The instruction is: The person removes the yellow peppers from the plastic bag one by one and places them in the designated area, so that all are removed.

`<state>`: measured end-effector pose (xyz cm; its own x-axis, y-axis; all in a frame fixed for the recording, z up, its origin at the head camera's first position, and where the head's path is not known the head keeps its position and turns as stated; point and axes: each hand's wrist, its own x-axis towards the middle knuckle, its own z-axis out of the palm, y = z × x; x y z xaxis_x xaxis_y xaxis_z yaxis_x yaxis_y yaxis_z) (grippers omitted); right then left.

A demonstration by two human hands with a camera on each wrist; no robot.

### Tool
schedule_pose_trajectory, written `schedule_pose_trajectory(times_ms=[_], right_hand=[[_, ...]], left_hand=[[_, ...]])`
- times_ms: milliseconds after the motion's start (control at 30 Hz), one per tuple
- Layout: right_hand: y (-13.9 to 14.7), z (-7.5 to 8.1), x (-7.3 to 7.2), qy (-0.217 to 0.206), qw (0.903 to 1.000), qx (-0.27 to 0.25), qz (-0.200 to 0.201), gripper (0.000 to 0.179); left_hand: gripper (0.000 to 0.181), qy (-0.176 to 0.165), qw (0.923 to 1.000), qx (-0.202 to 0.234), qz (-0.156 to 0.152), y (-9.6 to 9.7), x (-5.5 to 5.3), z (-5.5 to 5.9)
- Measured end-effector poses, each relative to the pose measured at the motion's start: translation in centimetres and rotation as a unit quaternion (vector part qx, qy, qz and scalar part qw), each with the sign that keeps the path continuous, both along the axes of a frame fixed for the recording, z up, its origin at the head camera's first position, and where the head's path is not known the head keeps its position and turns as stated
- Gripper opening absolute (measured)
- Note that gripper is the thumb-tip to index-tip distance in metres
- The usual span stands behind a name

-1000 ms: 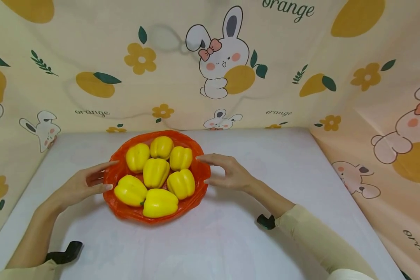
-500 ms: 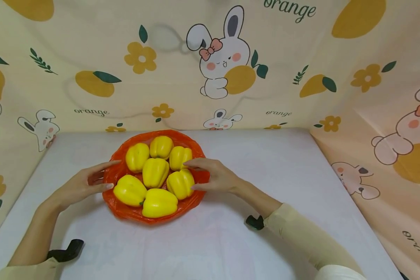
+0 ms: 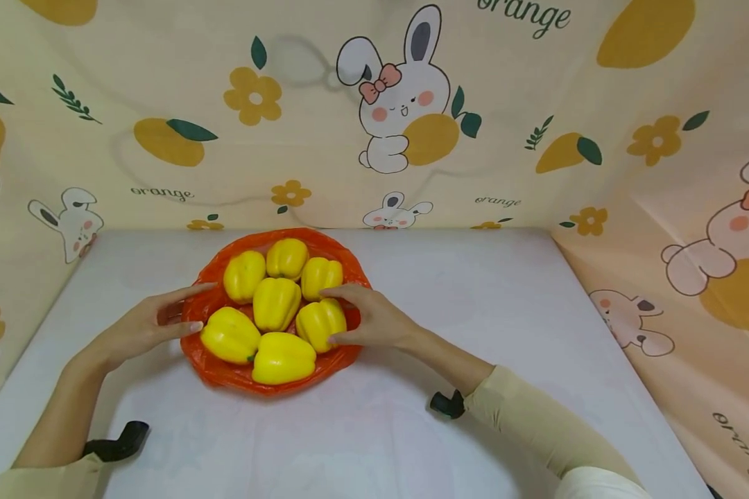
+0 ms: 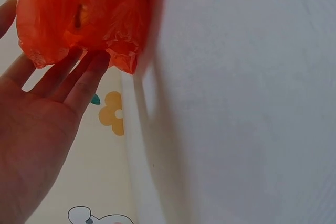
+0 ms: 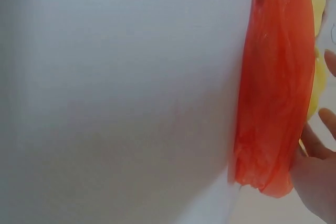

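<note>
Now, on the white surface (image 3: 362, 443), the open red plastic bag (image 3: 218, 375) holds seven yellow peppers (image 3: 277, 305), with the left hand (image 3: 127, 333) at its left rim, fingers uncurled and gripping nothing. The right hand (image 3: 377, 317) has moved inward from the bag's edge — its grip is open, fingers and thumb around the nearer right-side pepper (image 3: 320, 326), though I cannot tell whether they touch it. That likely shifts the work to a single pepper — all seven still lie inside.
</note>
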<state>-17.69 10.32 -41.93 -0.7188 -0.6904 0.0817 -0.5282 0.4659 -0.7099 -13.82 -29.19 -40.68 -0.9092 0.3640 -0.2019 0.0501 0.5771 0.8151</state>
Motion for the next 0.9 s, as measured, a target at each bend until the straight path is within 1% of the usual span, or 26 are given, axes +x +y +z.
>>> schedule_pose_trajectory(times_ms=[100, 267, 433, 533, 633, 767, 900], right_hand=[[-0.13, -0.08, 0.09, 0.001, 0.9999, 0.013, 0.001, 0.072], [-0.31, -0.35, 0.19, -0.003, 0.9995, 0.031, 0.010, 0.075], [-0.35, -0.58, 0.21, 0.017, 0.9983, 0.051, 0.023, 0.078], [-0.29, -0.50, 0.19, 0.031, 0.9977, 0.057, 0.019, 0.077], [-0.18, -0.41, 0.15, 0.031, 0.9975, 0.062, 0.015, 0.076], [0.00, -0.23, 0.11, 0.021, 0.9980, 0.057, 0.017, 0.075], [0.18, -0.01, -0.08, 0.024, 0.9987, 0.034, 0.030, 0.074]], left_hand=[[0.068, 0.001, 1.0000, -0.001, -0.001, -0.08, -0.13, -0.07], [0.072, 0.000, 1.0000, 0.001, -0.002, -0.24, -0.22, -0.26], [0.076, 0.002, 1.0000, 0.006, -0.005, -0.38, -0.08, -0.37], [0.075, 0.010, 0.9999, 0.003, -0.007, -0.36, -0.06, -0.31], [0.075, 0.011, 0.9999, 0.001, -0.007, -0.29, -0.10, -0.32], [0.075, 0.009, 0.9999, -0.001, -0.005, -0.23, -0.08, -0.40], [0.077, 0.010, 0.9998, -0.016, -0.002, -0.25, 0.06, -0.33]])
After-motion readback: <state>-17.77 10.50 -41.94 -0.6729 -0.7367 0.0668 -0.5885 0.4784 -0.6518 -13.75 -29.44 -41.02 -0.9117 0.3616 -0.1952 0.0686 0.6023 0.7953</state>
